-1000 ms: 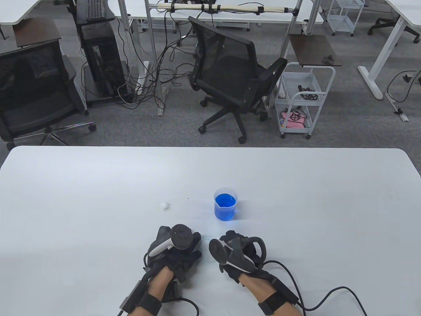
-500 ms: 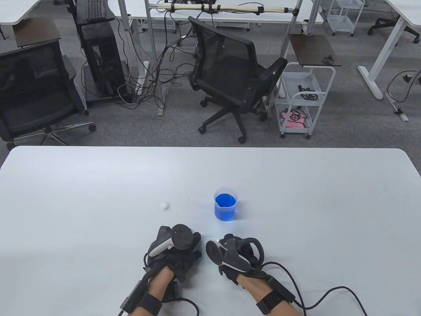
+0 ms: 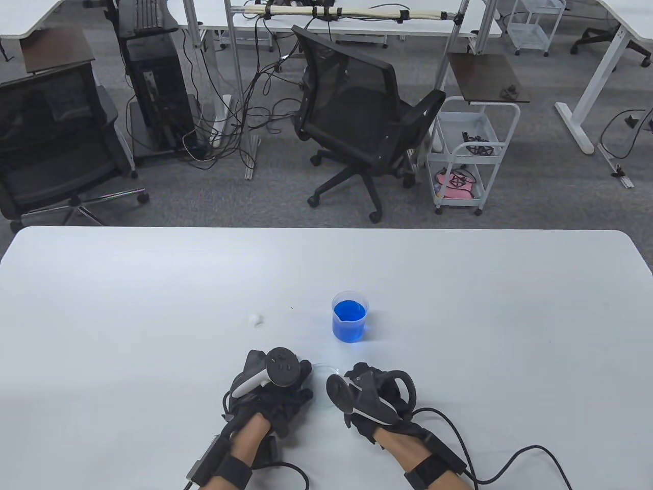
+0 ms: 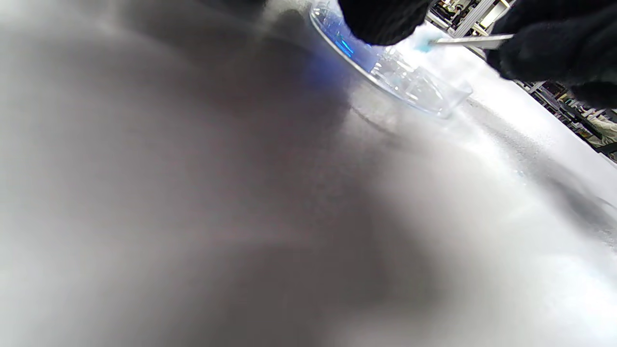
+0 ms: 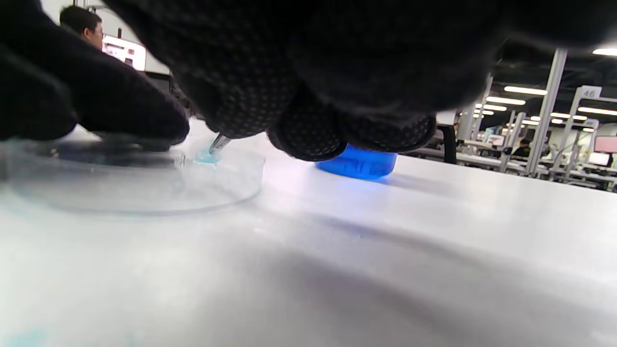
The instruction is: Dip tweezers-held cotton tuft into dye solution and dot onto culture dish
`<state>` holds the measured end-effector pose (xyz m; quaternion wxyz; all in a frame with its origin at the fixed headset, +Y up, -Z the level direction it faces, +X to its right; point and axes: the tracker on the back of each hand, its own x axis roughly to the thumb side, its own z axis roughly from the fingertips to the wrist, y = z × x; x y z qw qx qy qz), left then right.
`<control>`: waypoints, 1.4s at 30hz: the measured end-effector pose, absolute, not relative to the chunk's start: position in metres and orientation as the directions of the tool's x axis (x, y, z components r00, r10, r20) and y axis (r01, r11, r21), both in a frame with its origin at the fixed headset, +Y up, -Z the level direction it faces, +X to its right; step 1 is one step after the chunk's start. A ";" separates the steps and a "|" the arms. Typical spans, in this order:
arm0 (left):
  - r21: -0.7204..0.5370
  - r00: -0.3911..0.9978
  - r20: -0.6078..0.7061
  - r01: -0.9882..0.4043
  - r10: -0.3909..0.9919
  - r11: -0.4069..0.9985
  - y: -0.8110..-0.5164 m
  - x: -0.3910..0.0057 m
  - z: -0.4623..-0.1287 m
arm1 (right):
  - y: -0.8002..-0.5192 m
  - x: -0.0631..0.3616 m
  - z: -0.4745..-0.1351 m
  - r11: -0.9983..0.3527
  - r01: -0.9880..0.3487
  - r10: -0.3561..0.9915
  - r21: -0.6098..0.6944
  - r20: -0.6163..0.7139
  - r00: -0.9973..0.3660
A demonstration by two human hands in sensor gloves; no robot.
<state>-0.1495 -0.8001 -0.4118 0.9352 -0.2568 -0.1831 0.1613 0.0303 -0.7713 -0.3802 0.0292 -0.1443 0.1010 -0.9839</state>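
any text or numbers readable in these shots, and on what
"46": white sign atop a background post, right wrist view.
Background screens: too blurred to read.
Beaker, culture dish, trackers: no legible markings.

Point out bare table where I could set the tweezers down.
Free: the stretch right of the beaker, the left side beyond the spare tuft, and the far strip behind both. Crowded: the near centre, where the left hand and right hand flank the dish.
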 end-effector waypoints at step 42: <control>-0.540 0.883 0.256 -0.208 0.394 0.815 -0.799 -0.150 -0.412 | -0.758 0.031 -0.362 -0.971 -0.018 -0.058 -0.239 0.308 -0.950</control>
